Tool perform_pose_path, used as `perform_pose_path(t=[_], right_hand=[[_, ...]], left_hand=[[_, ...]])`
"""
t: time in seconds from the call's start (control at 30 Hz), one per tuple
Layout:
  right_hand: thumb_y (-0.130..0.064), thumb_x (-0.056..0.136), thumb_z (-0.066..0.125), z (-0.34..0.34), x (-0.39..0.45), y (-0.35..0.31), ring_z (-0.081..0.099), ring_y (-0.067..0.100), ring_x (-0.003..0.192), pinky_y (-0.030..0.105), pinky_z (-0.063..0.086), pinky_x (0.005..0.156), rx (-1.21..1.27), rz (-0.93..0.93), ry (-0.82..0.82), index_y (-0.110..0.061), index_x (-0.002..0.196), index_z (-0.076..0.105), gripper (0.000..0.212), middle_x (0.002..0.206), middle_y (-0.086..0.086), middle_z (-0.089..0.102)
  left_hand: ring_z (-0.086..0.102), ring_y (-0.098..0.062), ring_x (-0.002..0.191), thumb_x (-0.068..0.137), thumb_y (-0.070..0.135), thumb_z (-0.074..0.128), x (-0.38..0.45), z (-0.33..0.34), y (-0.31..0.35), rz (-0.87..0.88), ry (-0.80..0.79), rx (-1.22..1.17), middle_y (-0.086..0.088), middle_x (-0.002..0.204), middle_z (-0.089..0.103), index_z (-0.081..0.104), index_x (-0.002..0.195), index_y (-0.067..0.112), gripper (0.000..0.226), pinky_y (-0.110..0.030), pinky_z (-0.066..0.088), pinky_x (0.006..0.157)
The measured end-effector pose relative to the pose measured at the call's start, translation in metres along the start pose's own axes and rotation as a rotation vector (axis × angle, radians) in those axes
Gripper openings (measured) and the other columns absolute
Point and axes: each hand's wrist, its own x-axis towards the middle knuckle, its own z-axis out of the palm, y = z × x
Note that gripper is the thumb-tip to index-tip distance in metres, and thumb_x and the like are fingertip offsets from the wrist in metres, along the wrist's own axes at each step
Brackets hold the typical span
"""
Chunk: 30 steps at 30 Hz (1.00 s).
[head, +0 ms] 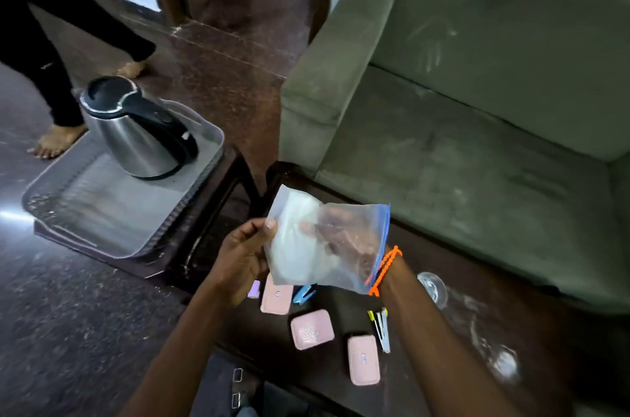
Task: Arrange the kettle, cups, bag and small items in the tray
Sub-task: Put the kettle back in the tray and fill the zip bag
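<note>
I hold a clear zip bag (pixel 306 246) with a blue seal between both hands above the dark table. My left hand (pixel 243 254) pinches its left edge. My right hand (pixel 344 246) is behind the bag, seen through the plastic, with an orange band on the wrist. A steel kettle (pixel 136 140) with a black lid and handle stands in the clear plastic tray (pixel 102 222) at the left. On the table below lie three pink cases (pixel 312 328), a blue clip (pixel 303 293), a small purple item (pixel 254 288) and some pens (pixel 381 328). Glass cups (pixel 433 287) stand at the right, blurred.
A green sofa (pixel 477 109) fills the right side, close to the dark table (pixel 426 365). The tray rests on a second low dark table (pixel 191 246). Another person's bare feet and dark trouser legs (pixel 51 75) are on the floor beyond the tray.
</note>
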Motion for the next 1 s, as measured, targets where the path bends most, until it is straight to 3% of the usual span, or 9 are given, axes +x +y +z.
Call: perform_pose_path(t=[0.07,0.2,0.33,0.47,0.6,0.8,0.87,0.93,1.0], right_hand=[[-0.013,0.085,0.075,-0.011,-0.015,-0.001,0.072,0.006,0.082,0.02,0.058,0.073,-0.013,-0.018,0.003,-0.024,0.094,0.066,0.017,0.096,-0.002,0.07],[-0.01,0.087,0.073,-0.042,-0.042,0.018,0.064,0.025,0.104,0.045,0.053,0.101,0.047,-0.037,0.123,-0.028,0.092,0.065,0.02,0.099,-0.003,0.069],[-0.013,0.078,0.082,-0.067,-0.072,0.04,0.063,0.03,0.104,0.042,0.053,0.09,0.263,-0.068,0.176,-0.015,0.099,0.07,0.024,0.103,0.009,0.068],[-0.022,0.087,0.073,-0.101,-0.101,0.054,0.065,0.027,0.104,0.039,0.054,0.088,0.44,0.019,-0.024,-0.014,0.112,0.071,0.027,0.108,0.014,0.067],[-0.001,0.088,0.068,-0.136,-0.13,0.07,0.071,0.015,0.086,0.033,0.057,0.083,0.23,-0.057,0.272,-0.011,0.104,0.068,0.019,0.085,-0.009,0.076],[0.0,0.078,0.075,-0.174,-0.237,0.122,0.065,0.024,0.083,0.035,0.055,0.071,0.313,-0.22,0.691,-0.005,0.099,0.068,0.022,0.091,0.012,0.072],[-0.001,0.079,0.072,-0.184,-0.275,0.149,0.067,0.027,0.095,0.04,0.058,0.082,0.466,-0.235,0.804,0.003,0.112,0.062,0.035,0.103,0.017,0.071],[0.004,0.085,0.065,-0.189,-0.303,0.178,0.065,0.029,0.105,0.042,0.056,0.091,0.543,-0.21,0.907,0.004,0.118,0.058,0.034,0.112,0.019,0.069],[0.007,0.088,0.06,-0.193,-0.324,0.21,0.065,0.027,0.098,0.035,0.058,0.079,0.551,-0.146,1.034,-0.003,0.109,0.062,0.023,0.105,0.016,0.069]], left_hand=[[0.067,-0.011,0.071,0.091,0.024,0.068,0.001,0.019,-0.014,-0.006,0.079,-0.009,0.001,0.082,0.073,0.072,0.078,0.021,0.014,-0.029,0.058,0.062],[0.064,-0.018,0.083,0.093,0.021,0.065,-0.002,0.058,-0.039,0.001,0.067,0.024,-0.007,0.095,0.07,0.067,0.089,0.014,0.008,-0.029,0.058,0.071],[0.073,-0.032,0.103,0.093,0.026,0.061,-0.012,0.087,-0.063,-0.187,-0.206,0.077,-0.017,0.12,0.074,0.067,0.123,0.003,0.038,-0.044,0.063,0.08],[0.071,-0.03,0.11,0.094,0.021,0.064,-0.011,0.105,-0.086,-0.22,-0.229,0.127,-0.019,0.125,0.072,0.067,0.124,-0.003,0.039,-0.046,0.061,0.088],[0.073,-0.014,0.101,0.089,0.024,0.07,-0.007,0.116,-0.11,-0.189,-0.172,0.115,-0.005,0.109,0.078,0.08,0.103,0.014,0.021,-0.036,0.058,0.099],[0.074,-0.005,0.08,0.097,0.021,0.06,-0.017,0.129,-0.143,-0.21,-0.184,0.085,0.007,0.086,0.078,0.08,0.083,0.021,0.025,-0.024,0.061,0.073],[0.073,-0.008,0.071,0.103,0.019,0.051,-0.02,0.134,-0.155,-0.268,-0.197,0.032,0.005,0.081,0.077,0.076,0.077,0.022,0.036,-0.023,0.059,0.061],[0.075,-0.011,0.073,0.104,0.021,0.048,-0.024,0.136,-0.168,-0.329,-0.211,0.002,0.004,0.081,0.077,0.073,0.075,0.023,0.038,-0.024,0.057,0.059],[0.078,-0.014,0.086,0.108,0.019,0.04,-0.027,0.138,-0.184,-0.381,-0.218,-0.018,0.005,0.083,0.078,0.071,0.073,0.025,0.047,-0.029,0.062,0.071]])
